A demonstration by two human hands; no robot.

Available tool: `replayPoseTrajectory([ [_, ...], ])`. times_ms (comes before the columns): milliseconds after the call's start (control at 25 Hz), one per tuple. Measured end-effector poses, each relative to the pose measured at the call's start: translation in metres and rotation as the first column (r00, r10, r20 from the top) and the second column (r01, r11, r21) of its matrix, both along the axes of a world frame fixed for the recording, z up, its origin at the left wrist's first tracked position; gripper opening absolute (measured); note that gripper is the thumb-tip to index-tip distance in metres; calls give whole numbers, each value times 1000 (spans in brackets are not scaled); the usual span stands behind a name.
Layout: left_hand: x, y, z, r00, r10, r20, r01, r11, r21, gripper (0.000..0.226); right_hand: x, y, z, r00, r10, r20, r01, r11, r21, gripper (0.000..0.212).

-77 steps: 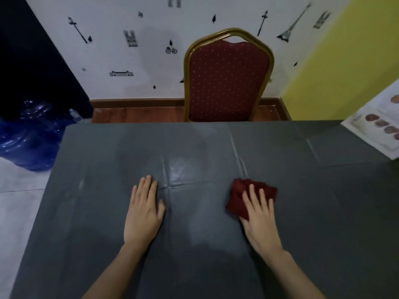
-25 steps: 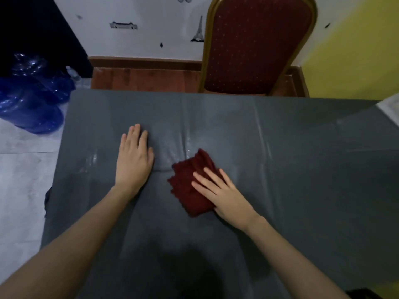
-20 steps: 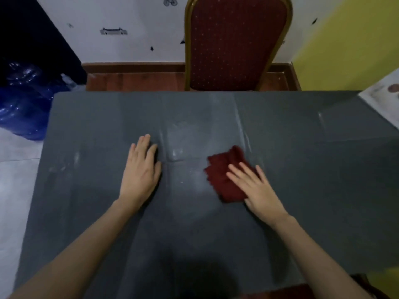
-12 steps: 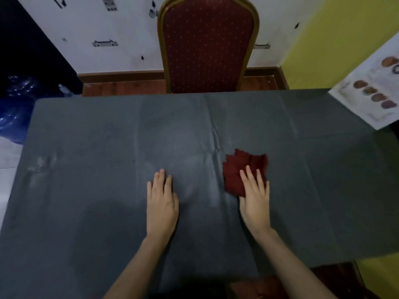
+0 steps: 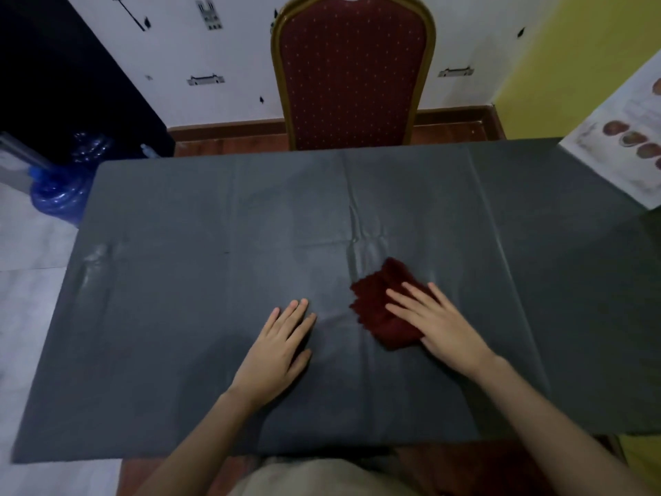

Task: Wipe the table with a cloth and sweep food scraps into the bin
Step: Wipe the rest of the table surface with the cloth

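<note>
Right hand [image 5: 443,327] presses flat on the cloth [image 5: 379,309] to wipe; left hand [image 5: 277,347], just beside the cloth, lies flat (probably steadying the table cover [image 5: 179,316]).

A red padded chair [image 5: 354,71] with a gold frame stands at 12 o'clock against a white wall [image 5: 232,48] printed with small black landmark figures, above a brown skirting board [image 5: 229,128]. At 1 to 2 o'clock the wall turns yellow [image 5: 572,51]; at 10 o'clock there is a dark opening [image 5: 53,66] with blue plastic water bottles [image 5: 60,187] on pale floor [image 5: 28,281]. The light is dim.
</note>
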State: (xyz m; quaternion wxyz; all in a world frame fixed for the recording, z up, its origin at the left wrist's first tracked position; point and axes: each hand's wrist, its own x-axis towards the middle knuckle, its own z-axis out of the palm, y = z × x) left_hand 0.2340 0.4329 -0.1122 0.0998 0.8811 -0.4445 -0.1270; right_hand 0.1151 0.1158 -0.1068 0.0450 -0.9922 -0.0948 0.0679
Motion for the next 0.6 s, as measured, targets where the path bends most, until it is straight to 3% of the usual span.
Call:
replayPoseTrajectory([
  [120, 13, 3, -8, 998, -20, 54, 22, 999, -31, 51, -13, -44, 2, 985, -171, -17, 171, 985, -20, 99],
  [200, 40, 4, -12, 991, 86, 105, -82, 996, -47, 51, -11, -46, 2, 941, -338, 21, 337, 940, 49, 90],
  [240, 57, 6, -14, 976, 191, 103, -185, 981, -62, 53, -4, -35, 0, 884, -465, 44, 456, 881, 128, 81],
  [320, 85, 10, -14, 935, 348, 61, -343, 936, -77, 57, 20, 4, -5, 669, -743, 25, 701, 642, 309, 63],
  [400, 91, 10, -14, 913, 408, -23, -407, 905, -121, 58, 58, 47, -6, 462, -885, -56, 830, 409, 378, 60],
  [440, 90, 8, -13, 900, 428, -83, -436, 887, -152, 58, 77, 66, -5, 416, -906, -83, 852, 356, 384, 61],
  [520, 85, 4, -10, 871, 454, -187, -486, 852, -193, 58, 108, 93, -2, 455, -885, -105, 836, 383, 392, 61],
  [600, 83, 4, -11, 871, 449, -198, -486, 846, -218, 58, 120, 109, -1, 617, -784, -65, 738, 548, 395, 63],
])
